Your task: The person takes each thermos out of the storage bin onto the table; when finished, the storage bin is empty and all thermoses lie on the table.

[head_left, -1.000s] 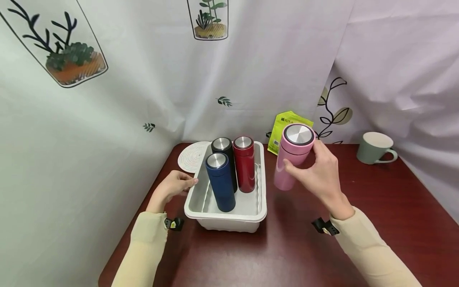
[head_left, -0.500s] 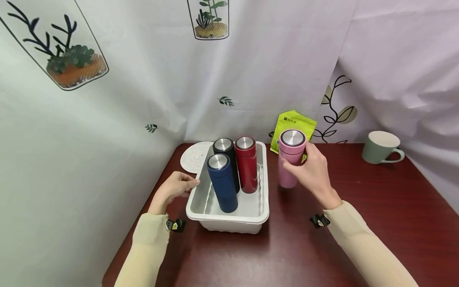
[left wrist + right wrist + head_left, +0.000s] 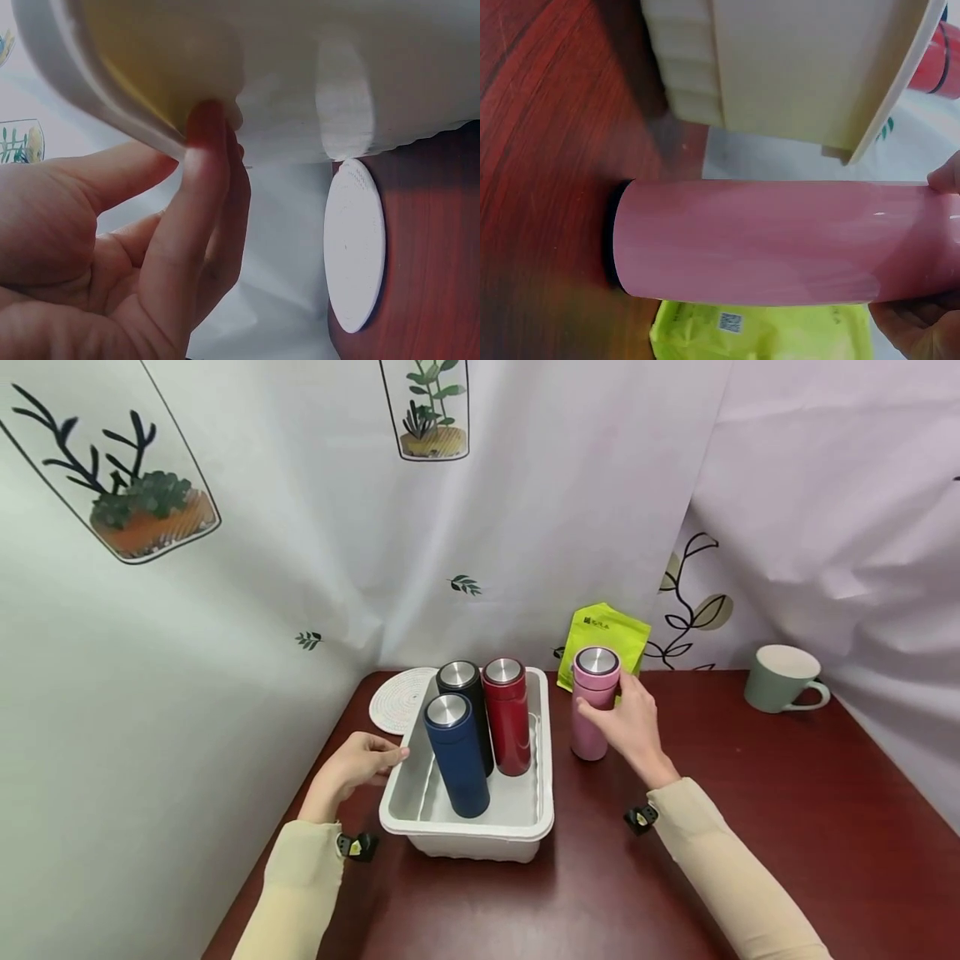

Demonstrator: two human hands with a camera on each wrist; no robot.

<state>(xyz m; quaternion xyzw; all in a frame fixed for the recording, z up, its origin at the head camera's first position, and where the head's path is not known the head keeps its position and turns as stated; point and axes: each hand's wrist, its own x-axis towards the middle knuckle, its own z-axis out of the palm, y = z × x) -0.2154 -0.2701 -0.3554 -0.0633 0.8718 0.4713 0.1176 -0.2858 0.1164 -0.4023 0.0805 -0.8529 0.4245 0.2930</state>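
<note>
My left hand (image 3: 358,762) pinches the left rim of a white plastic bin (image 3: 465,830). In the left wrist view the thumb lies on one side of the rim and the fingers (image 3: 196,195) tuck beneath it. Three thermos flasks with silver lids stand in the bin: blue (image 3: 459,764), black (image 3: 477,703) and red (image 3: 510,727). Right of the bin, my right hand (image 3: 628,720) grips a pink thermos flask (image 3: 588,739) around its upper part. The flask is upright, its black base right at the tabletop in the right wrist view.
A bright green pouch (image 3: 628,639) leans against the curtain behind the pink flask. A pale green mug (image 3: 780,681) stands at the back right. A round woven coaster (image 3: 390,706) lies left of the bin. The dark red table (image 3: 750,810) meets curtains at back and left.
The right hand has lowered the pink thermos flask and moved it away from me, towards the green pouch. My left hand stays at the bin's rim. The flasks in the bin keep their places.
</note>
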